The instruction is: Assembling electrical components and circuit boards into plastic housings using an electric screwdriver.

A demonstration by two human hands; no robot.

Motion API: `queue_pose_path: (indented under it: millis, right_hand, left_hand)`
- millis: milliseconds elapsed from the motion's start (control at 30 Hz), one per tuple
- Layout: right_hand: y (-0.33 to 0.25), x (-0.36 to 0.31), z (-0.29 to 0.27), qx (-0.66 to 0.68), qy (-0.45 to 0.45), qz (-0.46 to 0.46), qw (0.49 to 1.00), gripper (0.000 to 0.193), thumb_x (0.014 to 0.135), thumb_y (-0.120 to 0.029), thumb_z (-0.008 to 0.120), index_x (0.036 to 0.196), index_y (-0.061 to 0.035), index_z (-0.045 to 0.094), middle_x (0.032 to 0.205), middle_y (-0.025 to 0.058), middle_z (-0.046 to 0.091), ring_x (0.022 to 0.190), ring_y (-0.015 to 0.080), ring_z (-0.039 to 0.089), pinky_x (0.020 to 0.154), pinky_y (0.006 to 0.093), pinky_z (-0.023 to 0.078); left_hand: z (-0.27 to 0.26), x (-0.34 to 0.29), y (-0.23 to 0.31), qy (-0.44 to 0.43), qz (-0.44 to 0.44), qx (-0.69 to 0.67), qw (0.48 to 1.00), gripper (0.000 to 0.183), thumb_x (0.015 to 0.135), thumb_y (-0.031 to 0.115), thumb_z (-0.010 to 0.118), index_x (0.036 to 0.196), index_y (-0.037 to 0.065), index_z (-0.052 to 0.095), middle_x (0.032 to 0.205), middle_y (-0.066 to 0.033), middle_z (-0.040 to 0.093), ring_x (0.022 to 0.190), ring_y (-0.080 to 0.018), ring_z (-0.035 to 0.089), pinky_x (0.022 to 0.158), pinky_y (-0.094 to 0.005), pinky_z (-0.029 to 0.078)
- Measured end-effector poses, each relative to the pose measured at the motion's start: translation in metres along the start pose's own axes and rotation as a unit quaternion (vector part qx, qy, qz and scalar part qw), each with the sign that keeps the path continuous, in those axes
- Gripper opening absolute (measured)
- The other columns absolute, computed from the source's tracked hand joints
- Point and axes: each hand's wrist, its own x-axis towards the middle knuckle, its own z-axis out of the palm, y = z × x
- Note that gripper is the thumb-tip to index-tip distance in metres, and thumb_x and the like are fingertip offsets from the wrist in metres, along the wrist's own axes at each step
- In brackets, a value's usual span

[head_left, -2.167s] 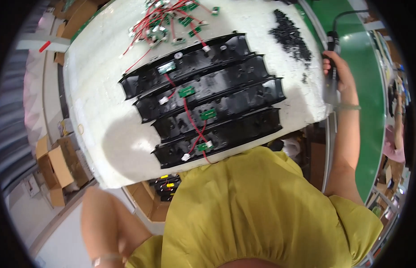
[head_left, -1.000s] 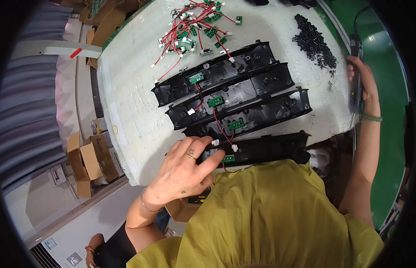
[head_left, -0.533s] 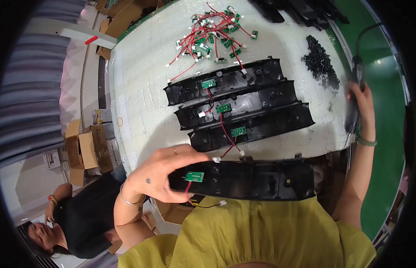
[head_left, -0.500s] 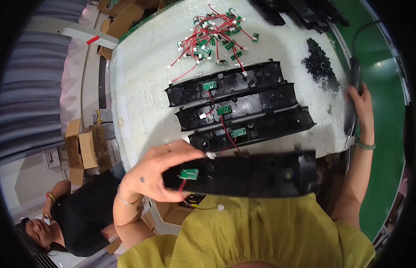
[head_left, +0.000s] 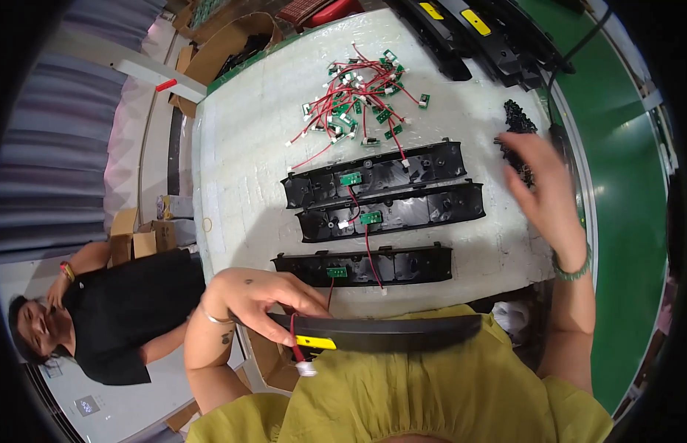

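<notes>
My left hand (head_left: 266,299) is closed on the left end of a long black plastic housing (head_left: 410,332), held tilted in front of my body. A yellow label (head_left: 316,342) shows on its side, and a red wire with a white connector (head_left: 306,368) dangles by my fingers. My right hand (head_left: 546,196), somewhat blurred, is open beside a pile of small black screws (head_left: 519,118), partly covering it. Three similar housings lie in a row: a far one (head_left: 424,164), a middle one (head_left: 424,209) and a near one (head_left: 410,268). Each holds a small green circuit board.
A heap of green circuit boards with red wires (head_left: 358,92) lies farther back on the pale tabletop (head_left: 244,140). Black parts with yellow labels (head_left: 498,44) are stacked at the far right. A seated person (head_left: 129,310) is on the left, near cardboard boxes (head_left: 144,240).
My right hand has left the dark screwdriver-like tool at the right and moved left to the screws. The held housing has turned, showing its labelled side. The nearest table housing lies farther from the others.
</notes>
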Motion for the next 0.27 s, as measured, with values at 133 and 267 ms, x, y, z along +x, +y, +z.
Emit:
queue_pose_path:
  millis: [133, 267]
  right_hand:
    - [-0.026, 0.063, 0.045, 0.106, -0.106, -0.16, 0.976, 0.032, 0.083, -0.008, 0.056, 0.115, -0.0036, 0.055, 0.107, 0.0175, 0.056, 0.101, 0.0334, 0.054, 0.086, 0.0392, 0.043]
    - [-0.077, 0.134, 0.063, -0.035, -0.359, -0.116, 0.925, 0.036, 0.085, -0.011, 0.057, 0.121, -0.0078, 0.054, 0.115, 0.017, 0.055, 0.109, 0.0323, 0.051, 0.093, 0.0406, 0.04]
  left_hand:
    - [0.005, -0.002, 0.004, 0.01, 0.023, -0.014, 1.0, 0.042, 0.084, 0.016, 0.064, 0.113, -0.01, 0.05, 0.093, -0.016, 0.057, 0.077, -0.0252, 0.055, 0.07, -0.0325, 0.044]
    - [0.019, -0.03, 0.039, 0.117, -0.092, 0.027, 0.989, 0.043, 0.084, 0.019, 0.067, 0.113, -0.008, 0.051, 0.101, -0.0161, 0.059, 0.084, -0.0199, 0.055, 0.072, -0.0322, 0.045]
